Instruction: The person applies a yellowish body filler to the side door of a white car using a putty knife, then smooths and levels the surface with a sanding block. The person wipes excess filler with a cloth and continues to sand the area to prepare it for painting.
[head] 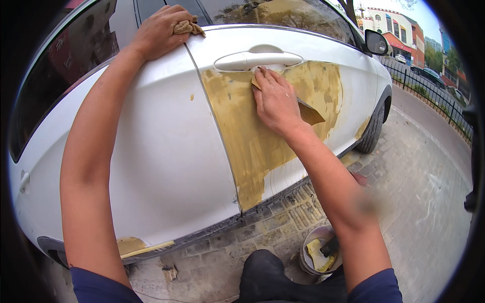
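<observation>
A white car's front door [318,45] fills the middle, with a broad patch of tan body filler [250,144] below the door handle [261,60]. My right hand [276,100] presses a sheet of sandpaper [310,113] flat on the filler, just under the handle. One corner of the sheet curls out past the wrist. My left hand [163,32] rests on the car near the window sill, at the top of the gap between the doors. A crumpled brown cloth [187,27] is held in its fingers. The rear door [170,151] lies below that arm.
A bucket [305,261] holding water, a yellow sponge-like piece [316,252] and a dark object stands by my knee. Paving bricks [265,238] and a drain grate [305,204] run below the sill. The front wheel [373,130], side mirror [376,41] and roadside fence [424,94] are farther right.
</observation>
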The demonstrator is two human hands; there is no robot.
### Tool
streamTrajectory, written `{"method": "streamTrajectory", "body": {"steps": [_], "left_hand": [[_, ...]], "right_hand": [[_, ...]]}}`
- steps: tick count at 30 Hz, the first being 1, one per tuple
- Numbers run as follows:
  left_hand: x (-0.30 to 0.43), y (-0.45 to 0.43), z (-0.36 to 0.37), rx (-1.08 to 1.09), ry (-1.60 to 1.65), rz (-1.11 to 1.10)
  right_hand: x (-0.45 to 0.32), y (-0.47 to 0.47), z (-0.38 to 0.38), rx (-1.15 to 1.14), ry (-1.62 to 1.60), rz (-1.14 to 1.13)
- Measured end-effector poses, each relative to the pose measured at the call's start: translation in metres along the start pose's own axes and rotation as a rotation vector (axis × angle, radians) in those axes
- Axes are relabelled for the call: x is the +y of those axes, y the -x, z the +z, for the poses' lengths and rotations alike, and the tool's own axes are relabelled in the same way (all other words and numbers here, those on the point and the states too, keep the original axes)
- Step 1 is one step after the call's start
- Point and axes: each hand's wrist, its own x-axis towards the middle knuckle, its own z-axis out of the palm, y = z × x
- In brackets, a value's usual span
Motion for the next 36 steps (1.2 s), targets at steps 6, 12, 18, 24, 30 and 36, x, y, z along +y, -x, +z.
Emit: {"method": "streamTrajectory", "body": {"steps": [6, 12, 18, 24, 30, 36], "left_hand": [[0.001, 0.021, -0.028, 0.037, 0.094, -0.134], [0.014, 0.009, -0.041, 0.05, 0.146, -0.091], [0.013, 0.009, -0.034, 0.048, 0.125, -0.132], [0.014, 0.009, -0.037, 0.049, 0.143, -0.12], [0.015, 0.008, -0.036, 0.047, 0.11, -0.121], [0.02, 0.008, -0.039, 0.077, 0.11, -0.117]], "right_hand": [[0.004, 0.003, -0.003, 0.0, 0.351, 0.028], [0.0, 0.0, -0.003, 0.009, 0.139, -0.014], [0.002, 0.002, -0.001, 0.01, 0.266, 0.075], [0.007, 0.003, -0.002, 0.035, 0.324, 0.038], [0.008, 0.005, 0.0, 0.022, 0.092, -0.127], [0.016, 0.007, -0.003, 0.036, 0.347, 0.035]]}}
